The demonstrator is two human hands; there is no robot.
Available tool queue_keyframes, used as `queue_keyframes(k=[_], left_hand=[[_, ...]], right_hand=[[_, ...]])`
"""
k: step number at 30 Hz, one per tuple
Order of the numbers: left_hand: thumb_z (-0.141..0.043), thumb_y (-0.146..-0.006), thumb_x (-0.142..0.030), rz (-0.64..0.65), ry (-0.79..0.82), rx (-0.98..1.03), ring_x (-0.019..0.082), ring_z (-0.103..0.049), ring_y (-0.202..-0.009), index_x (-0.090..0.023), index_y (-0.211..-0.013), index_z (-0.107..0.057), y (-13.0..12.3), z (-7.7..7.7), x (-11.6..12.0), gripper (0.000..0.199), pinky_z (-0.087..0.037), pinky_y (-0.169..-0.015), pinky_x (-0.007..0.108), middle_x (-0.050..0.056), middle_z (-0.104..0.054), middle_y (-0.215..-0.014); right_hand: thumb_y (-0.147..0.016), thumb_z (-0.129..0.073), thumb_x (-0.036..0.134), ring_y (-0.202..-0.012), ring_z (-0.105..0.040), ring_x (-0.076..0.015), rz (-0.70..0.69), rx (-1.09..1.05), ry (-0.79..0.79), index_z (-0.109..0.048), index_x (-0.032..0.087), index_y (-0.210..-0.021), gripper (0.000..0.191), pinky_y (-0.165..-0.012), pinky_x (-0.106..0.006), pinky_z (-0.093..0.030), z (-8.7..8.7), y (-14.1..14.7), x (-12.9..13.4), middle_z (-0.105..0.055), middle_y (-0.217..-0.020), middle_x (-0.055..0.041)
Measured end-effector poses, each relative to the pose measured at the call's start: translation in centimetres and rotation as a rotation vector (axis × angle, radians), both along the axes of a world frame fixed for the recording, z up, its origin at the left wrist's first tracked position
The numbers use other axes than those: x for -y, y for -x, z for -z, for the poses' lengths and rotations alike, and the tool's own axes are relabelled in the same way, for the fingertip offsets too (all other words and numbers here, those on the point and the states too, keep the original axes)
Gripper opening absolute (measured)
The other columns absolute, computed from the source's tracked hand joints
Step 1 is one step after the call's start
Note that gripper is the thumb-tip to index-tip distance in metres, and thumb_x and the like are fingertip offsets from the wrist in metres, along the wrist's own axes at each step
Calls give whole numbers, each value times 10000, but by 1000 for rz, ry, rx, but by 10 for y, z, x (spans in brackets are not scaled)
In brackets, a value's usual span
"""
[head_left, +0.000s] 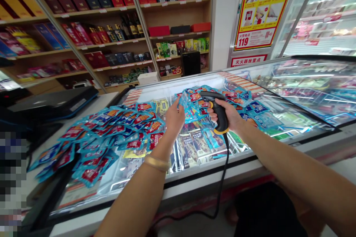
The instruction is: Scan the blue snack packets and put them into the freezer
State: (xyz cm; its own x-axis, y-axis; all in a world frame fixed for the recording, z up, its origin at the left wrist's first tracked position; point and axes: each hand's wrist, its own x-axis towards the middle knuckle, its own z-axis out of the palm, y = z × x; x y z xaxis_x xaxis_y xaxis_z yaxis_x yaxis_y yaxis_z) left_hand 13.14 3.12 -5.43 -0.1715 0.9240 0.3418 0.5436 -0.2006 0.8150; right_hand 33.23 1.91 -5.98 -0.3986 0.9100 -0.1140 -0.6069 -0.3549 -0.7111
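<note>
My right hand [229, 113] is wrapped round the handle of a black and yellow barcode scanner [221, 118], whose cord hangs down past the freezer's front edge. The scanner's head points left, over a heap of blue and red snack packets [194, 96]. My left hand [175, 114], with a gold bangle at the wrist, pinches a blue packet [184, 99] at the near left side of that heap. A larger pile of similar packets [111, 126] spreads to the left. Both piles lie on the glass top of a chest freezer [178, 189].
Wrapped frozen goods [197, 144] show through the glass. At the left, a dark flat device [58, 102] sits on a counter. Behind stand shelves [111, 9] of boxes and bottles, and a small white box [148, 78]. A red and yellow poster [263, 11] hangs at the back right.
</note>
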Motion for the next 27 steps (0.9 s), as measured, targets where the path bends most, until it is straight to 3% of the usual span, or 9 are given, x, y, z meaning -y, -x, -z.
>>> queue_keyframes(k=[3, 6, 9, 13, 16, 20, 27], left_hand=[[-369, -916, -248, -78, -97, -331, 187, -618, -597, -163, -1313, -608, 42, -13, 25, 472, -505, -692, 308, 36, -687, -681], [-356, -933, -243, -79, -185, -618, 226, -695, -769, -149, -1369, -553, 93, -17, 56, 488, -529, -789, 347, 103, -747, -933], [-336, -936, -212, 34, -293, -825, 260, -646, -1128, -152, -1397, -512, 142, -11, 84, 497, -503, -978, 399, 134, -648, -1293], [-345, -926, -191, 235, -276, -1041, 259, -545, -1285, -172, -1400, -514, 185, 3, 112, 504, -422, -1107, 449, 121, -559, -1415], [-395, -900, -211, 316, -190, -1121, 253, -561, -1270, -191, -1405, -515, 195, 10, 126, 520, -453, -1087, 424, 104, -570, -1408], [-436, -903, -321, 299, -152, -1118, 271, -583, -1244, -168, -1410, -505, 194, 13, 131, 535, -501, -1032, 418, 128, -575, -1397], [-438, -924, -312, 207, -352, -998, 312, -603, -1194, -164, -1257, -615, 165, 10, 114, 405, -514, -994, 507, 167, -633, -1294]], right_hand=[[-855, -582, 339, -479, -438, -87, -69, 15, 12, -574, 153, -796, 195, -411, -182, -393, 2, 19, 6, -533, -632, -17], [-835, -617, 360, -488, -447, -91, -168, 37, 13, -566, 159, -787, 213, -426, -194, -398, 5, 45, 15, -541, -638, -16], [-832, -622, 376, -487, -445, -83, -261, 38, 29, -562, 154, -777, 236, -437, -193, -397, 7, 71, 27, -543, -646, -12], [-831, -621, 368, -485, -448, -76, -323, 48, 35, -585, 135, -796, 238, -443, -189, -398, 9, 89, 40, -542, -653, -8], [-837, -622, 377, -485, -445, -77, -323, 62, 35, -589, 139, -807, 242, -444, -193, -402, 11, 88, 42, -548, -659, -7], [-842, -615, 378, -477, -434, -78, -259, 56, 37, -571, 147, -776, 245, -435, -193, -396, 11, 79, 41, -540, -644, -4], [-854, -581, 370, -474, -435, -83, -142, 51, 22, -565, 160, -779, 223, -423, -191, -392, 5, 50, 47, -527, -635, -9]])
